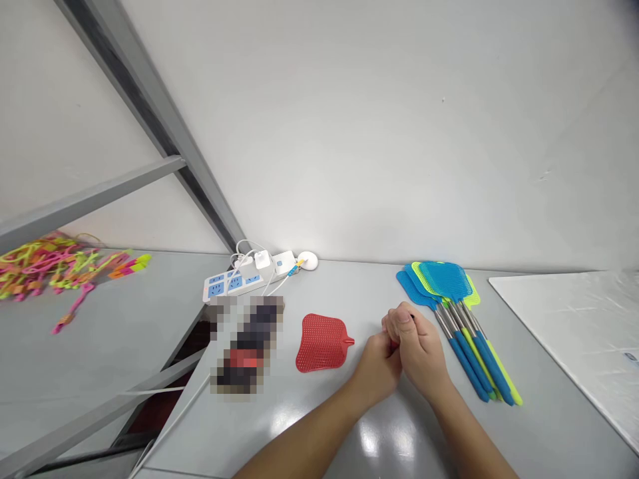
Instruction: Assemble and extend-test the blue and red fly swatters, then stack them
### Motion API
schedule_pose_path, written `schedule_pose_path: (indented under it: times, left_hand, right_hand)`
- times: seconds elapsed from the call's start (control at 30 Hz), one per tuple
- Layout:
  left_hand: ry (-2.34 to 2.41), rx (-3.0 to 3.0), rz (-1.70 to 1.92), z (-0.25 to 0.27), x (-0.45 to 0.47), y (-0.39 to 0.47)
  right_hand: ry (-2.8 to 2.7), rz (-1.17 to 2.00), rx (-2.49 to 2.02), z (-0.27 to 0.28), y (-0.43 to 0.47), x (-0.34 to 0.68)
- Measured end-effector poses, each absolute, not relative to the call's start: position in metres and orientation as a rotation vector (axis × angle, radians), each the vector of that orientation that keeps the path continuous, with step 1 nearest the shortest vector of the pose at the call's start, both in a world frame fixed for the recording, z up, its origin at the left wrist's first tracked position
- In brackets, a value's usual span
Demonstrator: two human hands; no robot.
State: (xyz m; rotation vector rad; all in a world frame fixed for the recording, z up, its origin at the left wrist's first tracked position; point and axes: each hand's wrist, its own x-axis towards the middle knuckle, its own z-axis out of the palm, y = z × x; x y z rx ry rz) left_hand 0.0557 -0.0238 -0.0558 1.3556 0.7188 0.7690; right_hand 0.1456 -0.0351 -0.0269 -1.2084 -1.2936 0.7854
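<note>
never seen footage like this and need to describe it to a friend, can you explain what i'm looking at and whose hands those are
There is no machine here. The single picture comes from a camera worn on a person's head, looking forward and down, so the left hand and right hand are the wearer's own. Both are closed and pressed together; a bit of red shows between them, so they seem to grip something red, mostly hidden.

On the grey table, a red perforated swatter head lies left of the hands. To their right is a pile of blue and yellow-green swatters. Farther back on the left sits a power strip with plugs and cables; the patch in front of it is pixelated, so I can't identify it.
</note>
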Motion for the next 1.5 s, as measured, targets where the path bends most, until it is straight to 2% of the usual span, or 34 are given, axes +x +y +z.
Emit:
schedule_pose_path:
  times: [0.43,0.7,0.9,1.17,1.5]
  left_hand:
    - [0.749,1.465,0.754,-0.049,0.052,-0.020]
    - [0.825,1.718,0.717,-0.020,-0.011,0.015]
    - [1.184,1.976,0.903,-0.021,-0.051,0.031]
    - [1.385,2.268,0.779,-0.056,-0.045,0.022]
    - [1.579,2.353,0.680,-0.059,-0.040,0.036]
  right_hand:
    - [-1.186,0.631,-1.298,-0.035,-0.038,0.141]
    - [-1.187,0.398,-1.355,-0.046,-0.044,0.152]
    - [-1.627,0.304,-1.494,-0.047,-0.040,0.150]
    - [-2.057,0.176,-1.698,-0.059,-0.036,0.145]
    - [-2.257,0.192,-1.627,-0.054,-0.038,0.146]
